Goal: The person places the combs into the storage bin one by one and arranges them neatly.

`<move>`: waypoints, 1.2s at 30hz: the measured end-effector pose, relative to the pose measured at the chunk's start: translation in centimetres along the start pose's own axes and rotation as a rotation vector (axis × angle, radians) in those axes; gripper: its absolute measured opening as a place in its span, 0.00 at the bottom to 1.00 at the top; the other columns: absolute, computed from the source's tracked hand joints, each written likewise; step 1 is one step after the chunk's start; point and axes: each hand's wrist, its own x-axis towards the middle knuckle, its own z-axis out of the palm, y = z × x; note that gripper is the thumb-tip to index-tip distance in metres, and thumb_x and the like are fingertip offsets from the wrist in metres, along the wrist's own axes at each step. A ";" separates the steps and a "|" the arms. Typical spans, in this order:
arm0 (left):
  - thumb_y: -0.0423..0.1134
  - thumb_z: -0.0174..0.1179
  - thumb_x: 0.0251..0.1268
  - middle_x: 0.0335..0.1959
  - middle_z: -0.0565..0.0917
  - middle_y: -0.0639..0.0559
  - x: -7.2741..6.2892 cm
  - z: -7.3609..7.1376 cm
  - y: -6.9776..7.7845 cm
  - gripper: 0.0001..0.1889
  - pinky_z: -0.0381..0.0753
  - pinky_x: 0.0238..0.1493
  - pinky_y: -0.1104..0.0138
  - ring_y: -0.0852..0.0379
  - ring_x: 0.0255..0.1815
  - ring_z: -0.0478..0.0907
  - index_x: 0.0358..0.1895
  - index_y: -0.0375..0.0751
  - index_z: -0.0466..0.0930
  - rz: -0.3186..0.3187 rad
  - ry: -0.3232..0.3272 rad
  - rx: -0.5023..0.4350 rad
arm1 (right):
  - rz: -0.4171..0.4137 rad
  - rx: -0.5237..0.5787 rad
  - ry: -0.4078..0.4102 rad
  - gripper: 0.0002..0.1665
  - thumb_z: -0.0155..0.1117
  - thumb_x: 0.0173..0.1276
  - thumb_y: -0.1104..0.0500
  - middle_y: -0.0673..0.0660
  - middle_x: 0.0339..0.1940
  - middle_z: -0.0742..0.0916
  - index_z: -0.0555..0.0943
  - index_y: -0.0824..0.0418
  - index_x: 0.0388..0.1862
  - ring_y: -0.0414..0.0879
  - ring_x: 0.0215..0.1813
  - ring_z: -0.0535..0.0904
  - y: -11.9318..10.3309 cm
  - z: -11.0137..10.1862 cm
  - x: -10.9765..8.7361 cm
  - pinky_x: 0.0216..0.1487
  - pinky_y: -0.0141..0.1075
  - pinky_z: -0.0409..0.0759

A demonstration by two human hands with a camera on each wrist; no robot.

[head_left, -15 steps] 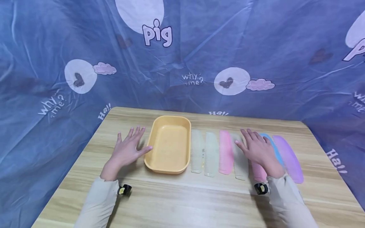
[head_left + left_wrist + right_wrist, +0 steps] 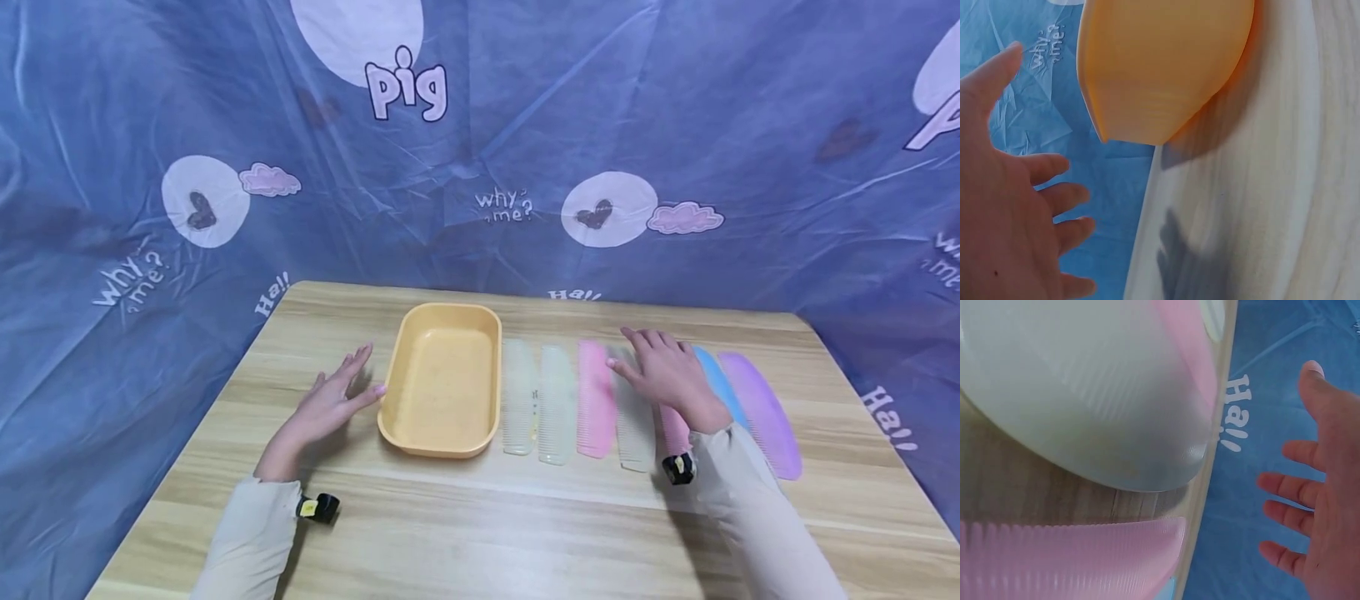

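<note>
Beside the left edge of a yellow plastic tray [image 2: 442, 450], my left hand [image 2: 324, 410] hovers with its fingers spread and nothing in it. The thumb tip overlaps the tray rim in the head view; the left wrist view shows a gap between hand and tray [image 2: 1160, 69]. My right hand [image 2: 667, 373] is raised over a grey-green comb [image 2: 634, 429] and a pink comb [image 2: 673, 432], partly covering both. Its fingers are apart and hold nothing. In the right wrist view, the grey-green comb [image 2: 1085, 394] and the pink comb [image 2: 1072, 556] lie below the hand.
Between tray and right hand lie two pale green combs [image 2: 518, 400] [image 2: 557, 408] and another pink comb [image 2: 596, 404]. Further right are a blue comb [image 2: 720, 383] and a purple comb [image 2: 763, 417]. A blue printed cloth [image 2: 510, 258] hangs behind the wooden table [image 2: 480, 533].
Both hands have rolled, thumbs upward, from a flatter palm-down pose. The left has drawn slightly left; the right has shifted a little left and up. Tray and combs stay in place.
</note>
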 end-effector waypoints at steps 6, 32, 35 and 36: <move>0.57 0.48 0.71 0.78 0.44 0.37 -0.4 0.0 -0.6 0.41 0.41 0.70 0.34 0.31 0.75 0.49 0.78 0.46 0.39 -0.001 -0.048 -0.145 | -0.030 0.003 -0.031 0.43 0.47 0.72 0.35 0.72 0.68 0.70 0.60 0.61 0.75 0.71 0.68 0.61 0.3 0.3 1.1 0.63 0.69 0.60; 0.48 0.56 0.68 0.73 0.60 0.31 -1.1 0.3 -1.1 0.38 0.60 0.65 0.35 0.31 0.72 0.58 0.76 0.39 0.50 0.027 -0.101 -0.327 | -0.078 0.186 -0.114 0.40 0.61 0.65 0.39 0.69 0.57 0.73 0.70 0.62 0.68 0.62 0.54 0.64 0.2 2.6 3.2 0.56 0.59 0.62; 0.47 0.56 0.68 0.73 0.60 0.31 -1.2 0.4 -1.2 0.38 0.60 0.66 0.37 0.31 0.71 0.59 0.76 0.39 0.51 0.035 -0.107 -0.345 | -0.069 0.194 -0.122 0.40 0.62 0.65 0.40 0.67 0.55 0.73 0.70 0.63 0.68 0.60 0.52 0.63 0.3 2.8 3.3 0.55 0.57 0.61; 0.47 0.56 0.68 0.72 0.60 0.30 -1.2 0.5 -1.2 0.38 0.61 0.66 0.37 0.31 0.71 0.59 0.76 0.39 0.51 0.036 -0.109 -0.354 | -0.068 0.197 -0.126 0.40 0.62 0.65 0.40 0.67 0.55 0.73 0.70 0.63 0.68 0.59 0.51 0.63 0.3 2.9 3.4 0.54 0.56 0.61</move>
